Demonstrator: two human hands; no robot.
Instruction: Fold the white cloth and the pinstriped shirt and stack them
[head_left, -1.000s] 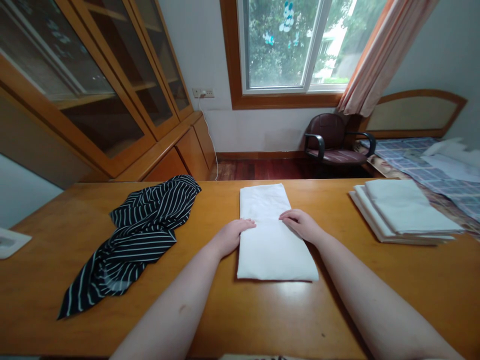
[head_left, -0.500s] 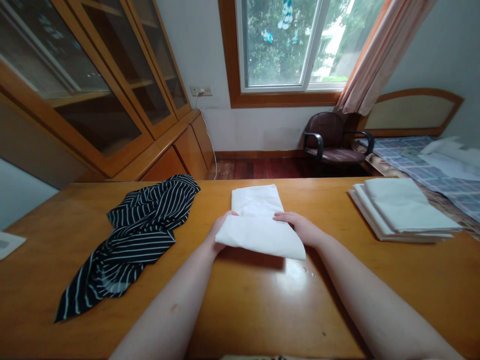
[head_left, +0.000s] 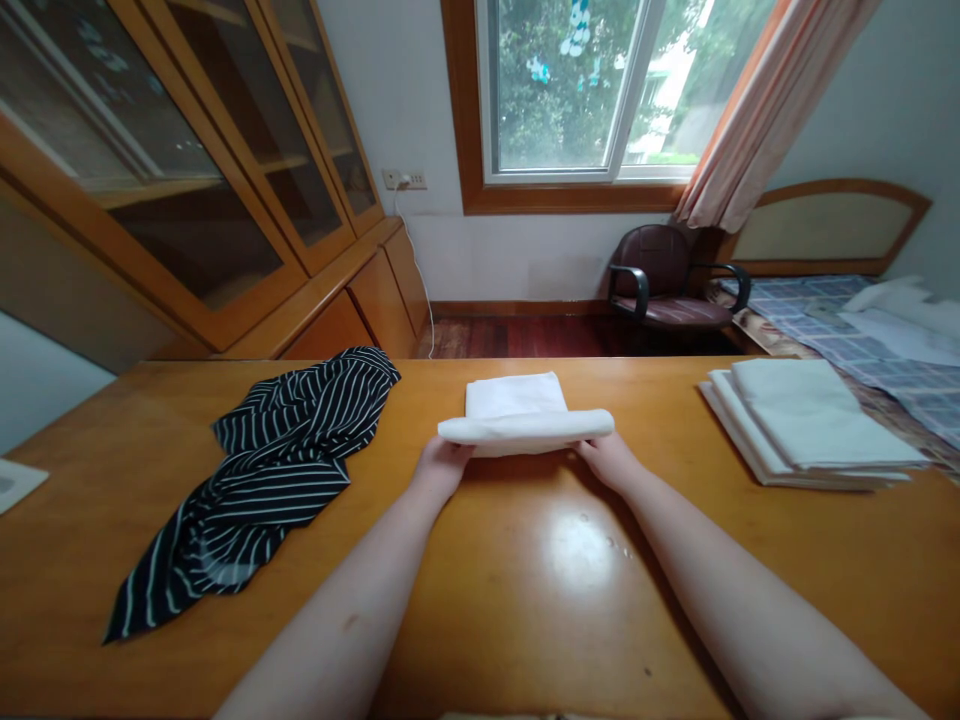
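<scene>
A white cloth (head_left: 517,410) lies at the middle of the wooden table (head_left: 525,580), its near half lifted and rolled over toward the far half. My left hand (head_left: 439,468) grips the lifted fold at its left end, fingers tucked under the fabric. My right hand (head_left: 611,462) holds the right end of the same fold in the same way. Both forearms reach forward across the table from the near edge.
A black cloth with white stripes (head_left: 259,475) lies crumpled on the table's left. A stack of folded white cloths (head_left: 806,420) sits at the right. Beyond the table are a dark armchair (head_left: 667,285), a bed (head_left: 862,330), wooden glass-fronted cabinets (head_left: 187,180) and a window.
The white cloth lay flat and long with my hands resting on it. Both hands took its near end, lifted it and carried it away from me over the far half.
</scene>
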